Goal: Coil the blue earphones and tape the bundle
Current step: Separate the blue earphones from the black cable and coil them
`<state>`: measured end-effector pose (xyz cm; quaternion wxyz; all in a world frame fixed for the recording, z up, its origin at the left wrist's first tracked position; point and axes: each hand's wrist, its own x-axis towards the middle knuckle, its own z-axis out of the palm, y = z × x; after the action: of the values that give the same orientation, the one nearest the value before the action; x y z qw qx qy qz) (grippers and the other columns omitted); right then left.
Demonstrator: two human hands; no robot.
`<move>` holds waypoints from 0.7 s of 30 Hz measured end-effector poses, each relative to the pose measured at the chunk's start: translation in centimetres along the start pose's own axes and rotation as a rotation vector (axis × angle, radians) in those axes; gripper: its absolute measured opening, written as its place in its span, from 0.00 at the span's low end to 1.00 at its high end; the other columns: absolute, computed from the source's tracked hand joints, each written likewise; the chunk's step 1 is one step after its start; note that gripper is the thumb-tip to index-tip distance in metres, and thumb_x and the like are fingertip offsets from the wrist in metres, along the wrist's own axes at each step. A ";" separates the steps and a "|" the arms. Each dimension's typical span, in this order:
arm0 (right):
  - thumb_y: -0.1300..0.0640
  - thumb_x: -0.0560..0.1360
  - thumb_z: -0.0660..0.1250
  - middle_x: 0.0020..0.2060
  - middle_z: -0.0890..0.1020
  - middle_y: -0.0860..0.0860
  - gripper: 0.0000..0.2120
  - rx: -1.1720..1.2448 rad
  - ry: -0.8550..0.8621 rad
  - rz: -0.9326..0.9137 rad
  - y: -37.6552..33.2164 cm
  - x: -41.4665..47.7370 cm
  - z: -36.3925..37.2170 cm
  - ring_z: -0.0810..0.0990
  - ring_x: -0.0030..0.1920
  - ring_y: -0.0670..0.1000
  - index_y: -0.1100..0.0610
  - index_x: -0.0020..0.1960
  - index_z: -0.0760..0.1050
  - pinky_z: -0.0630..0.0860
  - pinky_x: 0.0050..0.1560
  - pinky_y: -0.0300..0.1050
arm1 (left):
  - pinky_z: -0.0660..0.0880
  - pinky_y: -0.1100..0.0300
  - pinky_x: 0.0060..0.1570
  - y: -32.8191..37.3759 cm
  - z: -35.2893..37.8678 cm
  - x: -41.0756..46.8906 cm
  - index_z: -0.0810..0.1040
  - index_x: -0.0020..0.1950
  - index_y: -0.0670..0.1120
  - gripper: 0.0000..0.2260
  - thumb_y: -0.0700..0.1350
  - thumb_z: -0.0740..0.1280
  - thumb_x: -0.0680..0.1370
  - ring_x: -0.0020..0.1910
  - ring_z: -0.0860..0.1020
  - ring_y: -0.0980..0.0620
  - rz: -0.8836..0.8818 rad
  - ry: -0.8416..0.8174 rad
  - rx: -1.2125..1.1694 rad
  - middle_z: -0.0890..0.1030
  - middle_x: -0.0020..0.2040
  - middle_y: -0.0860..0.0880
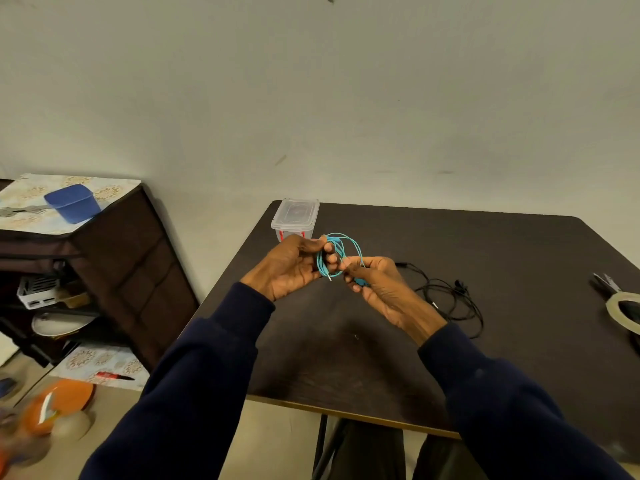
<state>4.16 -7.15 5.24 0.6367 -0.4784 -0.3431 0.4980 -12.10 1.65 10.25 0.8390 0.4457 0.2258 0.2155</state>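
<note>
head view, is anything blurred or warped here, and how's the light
Head view: wide-angle warp tilts the cabinet and splays the table edges; the orange object at bottom left is smeared; the blue earphones, left hand and right hand look fairly sharp; light is soft and even.

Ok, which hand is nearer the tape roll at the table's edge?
Right. The tape roll lies well to the right of the right hand; the left hand, gripping the blue earphones, is farther left.
</note>
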 end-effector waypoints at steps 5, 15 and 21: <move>0.69 0.80 0.62 0.45 0.81 0.62 0.10 0.143 -0.018 0.083 -0.1 0.2 -0.6 0.78 0.36 0.49 0.73 0.57 0.76 0.74 0.30 0.36 | 0.77 0.52 0.59 -0.5 0.5 0.6 0.81 0.43 0.43 0.14 0.40 0.60 0.84 0.45 0.82 0.48 0.124 0.163 0.414 0.84 0.39 0.46; 0.61 0.80 0.62 0.38 0.75 0.53 0.13 0.491 -0.203 0.033 -0.1 0.0 -1.8 0.72 0.33 0.44 0.67 0.59 0.78 0.69 0.29 0.34 | 0.81 0.56 0.46 0.4 -0.2 -0.2 0.75 0.51 0.41 0.06 0.34 0.65 0.76 0.37 0.78 0.53 0.113 -0.107 -0.173 0.77 0.39 0.47; 0.63 0.75 0.67 0.37 0.79 0.55 0.13 0.442 -0.026 0.031 1.8 -0.4 -0.6 0.75 0.33 0.46 0.67 0.57 0.80 0.71 0.29 0.33 | 0.81 0.53 0.56 0.5 -0.3 -0.6 0.75 0.51 0.38 0.06 0.37 0.67 0.76 0.54 0.85 0.44 0.225 -0.176 -0.086 0.85 0.51 0.37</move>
<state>4.04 -7.59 3.40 0.7139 -0.3261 -0.2264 0.5769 -12.83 1.75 10.67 0.8445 0.4488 0.0907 0.2778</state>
